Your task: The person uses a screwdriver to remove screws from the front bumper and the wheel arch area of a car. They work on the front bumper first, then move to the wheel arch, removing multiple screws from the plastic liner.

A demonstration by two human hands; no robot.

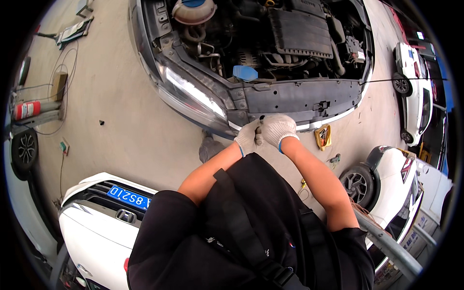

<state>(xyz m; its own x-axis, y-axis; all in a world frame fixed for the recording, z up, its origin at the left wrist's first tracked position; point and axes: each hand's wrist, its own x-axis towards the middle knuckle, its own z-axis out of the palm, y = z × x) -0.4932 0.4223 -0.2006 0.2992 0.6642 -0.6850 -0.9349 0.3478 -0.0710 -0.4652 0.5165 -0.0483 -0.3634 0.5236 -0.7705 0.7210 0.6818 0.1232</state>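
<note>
Both my hands wear pale knitted gloves with blue cuffs and meet at the front edge of a car whose engine bay is uncovered. My left hand [247, 137] has its fingers curled toward the right one. My right hand [279, 128] is bent over beside it, closed as well. A small dark bit shows between them, too little to name. Just beyond the hands lies the black front panel [295, 98], with a headlight [191, 92] to the left. Farther in are a blue cap [245, 73], a black engine cover [300, 31] and a whitish reservoir [193, 12].
A yellow tray of tools [323, 137] sits on the floor right of my hands. One white car [99, 227] stands close behind at left, another white car [386, 181] at right. A red cylinder [27, 110] and loose cables are at far left.
</note>
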